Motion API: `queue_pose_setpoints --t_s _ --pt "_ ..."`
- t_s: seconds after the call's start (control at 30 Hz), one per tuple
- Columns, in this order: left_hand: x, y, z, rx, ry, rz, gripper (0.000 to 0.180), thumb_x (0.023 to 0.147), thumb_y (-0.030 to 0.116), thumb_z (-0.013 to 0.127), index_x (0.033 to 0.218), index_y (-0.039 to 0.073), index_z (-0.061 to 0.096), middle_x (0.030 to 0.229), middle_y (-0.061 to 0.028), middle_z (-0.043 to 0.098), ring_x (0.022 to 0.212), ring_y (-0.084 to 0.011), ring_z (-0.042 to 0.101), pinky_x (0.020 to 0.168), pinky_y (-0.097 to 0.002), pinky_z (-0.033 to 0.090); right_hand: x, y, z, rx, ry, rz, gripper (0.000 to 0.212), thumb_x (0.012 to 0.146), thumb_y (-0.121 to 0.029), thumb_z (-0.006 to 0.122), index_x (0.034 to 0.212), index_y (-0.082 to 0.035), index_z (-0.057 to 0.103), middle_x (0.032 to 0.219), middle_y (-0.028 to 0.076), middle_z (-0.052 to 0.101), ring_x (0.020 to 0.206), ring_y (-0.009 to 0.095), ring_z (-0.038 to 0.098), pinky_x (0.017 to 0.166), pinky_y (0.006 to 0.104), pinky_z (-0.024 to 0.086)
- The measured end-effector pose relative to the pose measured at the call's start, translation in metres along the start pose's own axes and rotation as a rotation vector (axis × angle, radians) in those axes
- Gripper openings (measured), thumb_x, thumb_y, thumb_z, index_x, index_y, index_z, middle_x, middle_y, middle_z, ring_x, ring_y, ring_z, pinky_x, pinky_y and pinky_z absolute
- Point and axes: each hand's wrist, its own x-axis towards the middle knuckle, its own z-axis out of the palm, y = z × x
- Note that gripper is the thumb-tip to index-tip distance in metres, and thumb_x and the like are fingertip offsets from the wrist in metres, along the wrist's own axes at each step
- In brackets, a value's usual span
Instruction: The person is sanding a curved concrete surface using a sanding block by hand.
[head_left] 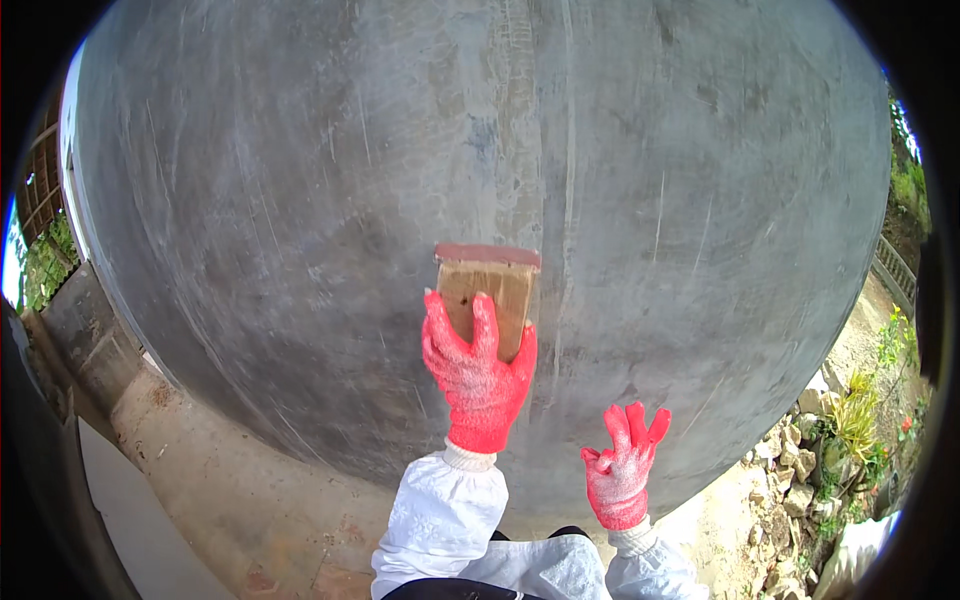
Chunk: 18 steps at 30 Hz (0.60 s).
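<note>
My left hand [478, 372], in a red glove with a white cuff, presses a flat wooden block [492, 276] against a grey plastered wall [300, 200]. The block is light brown with a reddish top edge, and my fingers spread over its lower half. My right hand [622, 468], also in a red glove, hovers lower and to the right with its fingers apart and nothing in it, close to the wall's lower part. White sleeves cover both forearms.
The wall fills most of the view and shows trowel streaks and darker damp patches. A concrete ledge [200, 470] runs along its foot at the lower left. Loose stones [790, 480] and green plants [860, 410] lie at the lower right, and a railing [895, 270] stands further right.
</note>
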Motion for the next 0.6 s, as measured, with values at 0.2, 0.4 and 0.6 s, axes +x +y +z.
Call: queue_pose_setpoints --t_s 0.2,0.4,0.6 --pt "-0.014 -0.015 -0.002 0.038 0.006 -0.044 0.093 0.081 0.03 0.083 0.154 0.016 0.028 0.156 -0.0367 0.018 0.139 -0.0566 0.031 0.107 -0.063 0.035 -0.008 -0.051 0.026 0.186 -0.075 0.121 0.097 0.049 -0.012 0.09 0.136 -0.007 0.05 0.135 0.012 0.055 0.133 0.038 0.045 0.116 0.0626 0.019" --pt "-0.194 -0.052 -0.007 -0.088 -0.236 -0.195 0.096 0.082 0.033 0.083 0.153 0.016 0.023 0.156 -0.0389 0.014 0.14 -0.0601 0.026 0.108 -0.0644 0.034 -0.054 -0.083 0.103 0.193 -0.251 0.055 0.088 0.06 -0.016 0.085 0.139 -0.006 0.047 0.136 0.012 0.053 0.129 0.036 0.047 0.112 0.0634 0.02" --pt "-0.009 -0.015 -0.022 -0.062 -0.161 -0.125 0.083 0.082 0.034 0.083 0.148 0.013 0.039 0.154 -0.0366 0.023 0.137 -0.0565 0.032 0.107 -0.0615 0.036 0.021 -0.116 0.112 0.106 -0.014 0.024 0.073 0.071 -0.027 0.078 0.136 -0.009 0.051 0.136 0.01 0.051 0.134 0.039 0.038 0.111 0.0697 0.016"
